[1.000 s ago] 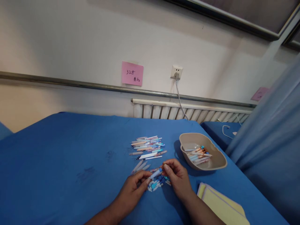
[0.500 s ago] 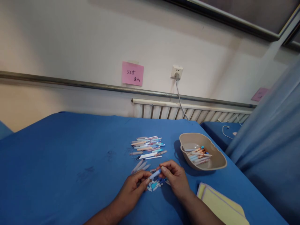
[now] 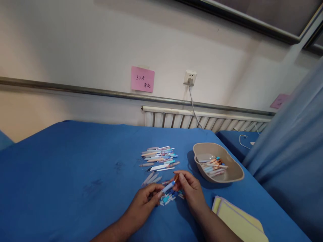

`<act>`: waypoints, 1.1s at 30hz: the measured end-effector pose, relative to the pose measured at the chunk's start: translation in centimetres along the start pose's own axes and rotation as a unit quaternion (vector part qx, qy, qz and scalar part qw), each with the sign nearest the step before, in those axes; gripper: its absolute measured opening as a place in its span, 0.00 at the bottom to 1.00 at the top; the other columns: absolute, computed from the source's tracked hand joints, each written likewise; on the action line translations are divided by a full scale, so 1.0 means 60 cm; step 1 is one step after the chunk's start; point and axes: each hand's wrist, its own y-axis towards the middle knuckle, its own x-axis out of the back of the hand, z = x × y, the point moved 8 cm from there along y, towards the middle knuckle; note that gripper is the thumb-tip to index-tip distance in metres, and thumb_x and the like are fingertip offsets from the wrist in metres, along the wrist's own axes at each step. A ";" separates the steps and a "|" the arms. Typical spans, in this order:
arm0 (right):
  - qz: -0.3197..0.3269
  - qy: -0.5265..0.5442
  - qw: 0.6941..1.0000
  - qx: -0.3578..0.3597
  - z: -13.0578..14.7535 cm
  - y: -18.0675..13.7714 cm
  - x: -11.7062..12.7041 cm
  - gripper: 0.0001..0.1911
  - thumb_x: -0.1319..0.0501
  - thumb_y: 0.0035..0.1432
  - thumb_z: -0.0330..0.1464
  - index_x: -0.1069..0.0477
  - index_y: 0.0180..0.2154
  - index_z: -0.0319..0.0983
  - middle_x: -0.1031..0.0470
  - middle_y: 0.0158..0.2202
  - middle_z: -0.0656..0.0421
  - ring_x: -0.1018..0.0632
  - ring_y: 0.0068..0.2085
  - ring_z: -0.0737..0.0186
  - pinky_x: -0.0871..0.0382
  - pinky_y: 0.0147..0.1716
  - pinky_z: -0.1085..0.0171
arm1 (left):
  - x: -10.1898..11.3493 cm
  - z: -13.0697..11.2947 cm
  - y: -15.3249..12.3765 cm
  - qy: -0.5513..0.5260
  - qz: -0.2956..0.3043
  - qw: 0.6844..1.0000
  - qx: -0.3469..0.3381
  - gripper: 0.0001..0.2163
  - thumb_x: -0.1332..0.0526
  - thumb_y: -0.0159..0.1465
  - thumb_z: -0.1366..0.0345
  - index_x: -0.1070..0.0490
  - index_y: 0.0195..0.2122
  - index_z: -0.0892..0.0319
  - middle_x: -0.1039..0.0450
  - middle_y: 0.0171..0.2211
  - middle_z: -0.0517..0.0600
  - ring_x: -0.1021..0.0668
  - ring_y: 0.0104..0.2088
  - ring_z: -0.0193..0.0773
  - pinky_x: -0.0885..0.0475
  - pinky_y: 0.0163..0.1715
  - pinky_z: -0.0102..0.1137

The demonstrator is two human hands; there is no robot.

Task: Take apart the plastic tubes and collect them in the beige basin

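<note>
My left hand [image 3: 143, 201] pinches a small white and blue pen [image 3: 168, 186] by its lower end. My right hand [image 3: 190, 190] is closed on the pen's upper end, where a small orange piece [image 3: 176, 177] shows at the fingertips. Both hands hover over a scatter of small blue and white caps [image 3: 168, 198] on the blue cloth. A loose pile of pens [image 3: 159, 158] lies just beyond the hands. To the right stands a beige bowl [image 3: 233, 174] with several pens [image 3: 212, 166] in it.
The blue cloth [image 3: 75, 178] covers the whole table. A yellow pad [image 3: 239, 220] lies at the near right. A blue curtain [image 3: 295, 158] hangs on the right. On the wall behind are a pink note [image 3: 142, 79], a socket with a cable [image 3: 190, 78] and a radiator [image 3: 202, 119].
My right hand's fingers have shifted up along the pen, and an orange piece now shows at their tips. The left hand has stayed in place.
</note>
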 end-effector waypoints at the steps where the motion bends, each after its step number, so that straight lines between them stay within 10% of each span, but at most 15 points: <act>1: -0.004 -0.001 1.000 0.001 0.000 0.000 0.001 0.13 0.42 0.58 0.41 0.28 0.38 0.39 0.26 0.28 0.60 0.27 0.26 0.68 0.34 0.27 0.68 | 0.000 0.000 0.000 -0.001 0.000 1.000 0.001 0.09 0.42 0.59 0.61 0.27 0.37 0.58 0.32 0.25 0.47 0.31 0.25 0.34 0.35 0.28 0.27; 33: -0.014 -0.044 0.999 -0.018 0.000 -0.004 -0.003 0.14 0.36 0.50 0.41 0.26 0.33 0.37 0.26 0.23 0.60 0.26 0.26 0.65 0.33 0.28 0.67 | -0.008 0.016 -0.003 -0.066 0.009 0.996 0.061 0.15 0.42 0.57 0.52 0.29 0.33 0.61 0.31 0.25 0.45 0.34 0.20 0.29 0.40 0.21 0.24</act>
